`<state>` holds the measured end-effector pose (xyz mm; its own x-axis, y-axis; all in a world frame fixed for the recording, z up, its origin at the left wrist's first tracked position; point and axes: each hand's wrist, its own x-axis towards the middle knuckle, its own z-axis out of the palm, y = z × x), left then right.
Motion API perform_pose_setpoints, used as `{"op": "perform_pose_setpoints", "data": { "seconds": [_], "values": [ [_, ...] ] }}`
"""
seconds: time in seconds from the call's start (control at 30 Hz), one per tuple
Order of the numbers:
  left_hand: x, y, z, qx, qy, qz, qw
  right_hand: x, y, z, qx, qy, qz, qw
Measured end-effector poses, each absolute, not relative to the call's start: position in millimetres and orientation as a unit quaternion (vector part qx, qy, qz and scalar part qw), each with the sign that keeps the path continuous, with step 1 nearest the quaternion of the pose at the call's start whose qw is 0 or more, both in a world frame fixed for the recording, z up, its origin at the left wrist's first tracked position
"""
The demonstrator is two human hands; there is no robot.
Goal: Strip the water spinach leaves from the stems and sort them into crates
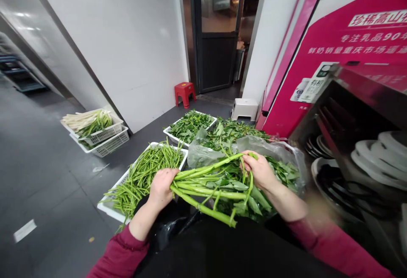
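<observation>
My left hand (pixel 163 188) is closed round one end of a bunch of thick green water spinach stems (pixel 203 181). The stems fan out to the right across my lap. At their other end, my right hand (pixel 258 168) pinches one bent stem with its fingertips. Below and behind the bunch, a clear plastic bag (pixel 203 153) holds more leafy greens (pixel 282 172). Left of my left hand stands a white basket (pixel 119 214) heaped with cut green stems (pixel 149 163). Beyond it, a second white basket (pixel 167 132) carries loose leaves (pixel 192 124).
Two stacked white baskets (pixel 110 144) with long pale-stalked greens (pixel 87 121) stand on the floor at left. A red stool (pixel 185 93) and a white stool (pixel 244 109) are near the doorway. A metal rack (pixel 356 83) with stacked dishes (pixel 378 159) is close on my right.
</observation>
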<state>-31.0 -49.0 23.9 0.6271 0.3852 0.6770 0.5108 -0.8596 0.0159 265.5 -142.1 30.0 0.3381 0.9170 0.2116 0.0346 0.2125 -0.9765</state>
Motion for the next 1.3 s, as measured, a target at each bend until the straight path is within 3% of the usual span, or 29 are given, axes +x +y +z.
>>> {"op": "perform_pose_setpoints", "data": {
  "seconds": [0.07,0.17,0.23,0.37,0.43,0.53,0.67,0.77,1.07,1.3],
  "values": [
    [-27,-49,26,-0.903,-0.241,-0.343,0.094,271,-145,25,-0.536,-0.463,0.322,0.628],
    [-32,-44,27,-0.902,-0.233,-0.344,0.118,300,-151,21,-0.601,-0.568,0.183,0.532],
    [-42,-38,26,-0.894,-0.239,-0.354,0.137,330,-156,20,-0.621,-0.580,0.158,0.503],
    [-61,-25,28,-0.878,-0.259,-0.363,0.173,371,-167,30,-0.583,-0.480,0.235,0.612],
    [-65,-24,31,-0.879,-0.254,-0.357,0.190,367,-169,44,-0.589,-0.504,0.209,0.596],
    [-60,-29,36,-0.879,-0.242,-0.353,0.208,328,-164,67,-0.589,-0.672,0.091,0.439],
    [-46,-38,44,-0.888,-0.228,-0.344,0.203,265,-144,82,-0.475,-0.852,-0.078,0.205],
    [-39,-43,48,-0.892,-0.221,-0.340,0.200,242,-130,75,-0.446,-0.882,-0.109,0.104],
    [-31,-39,42,-0.897,-0.232,-0.323,0.195,246,-119,50,-0.441,-0.870,-0.201,0.087],
    [-24,-33,38,-0.905,-0.242,-0.292,0.195,244,-126,53,-0.441,-0.878,-0.154,0.100]
  ]
}}
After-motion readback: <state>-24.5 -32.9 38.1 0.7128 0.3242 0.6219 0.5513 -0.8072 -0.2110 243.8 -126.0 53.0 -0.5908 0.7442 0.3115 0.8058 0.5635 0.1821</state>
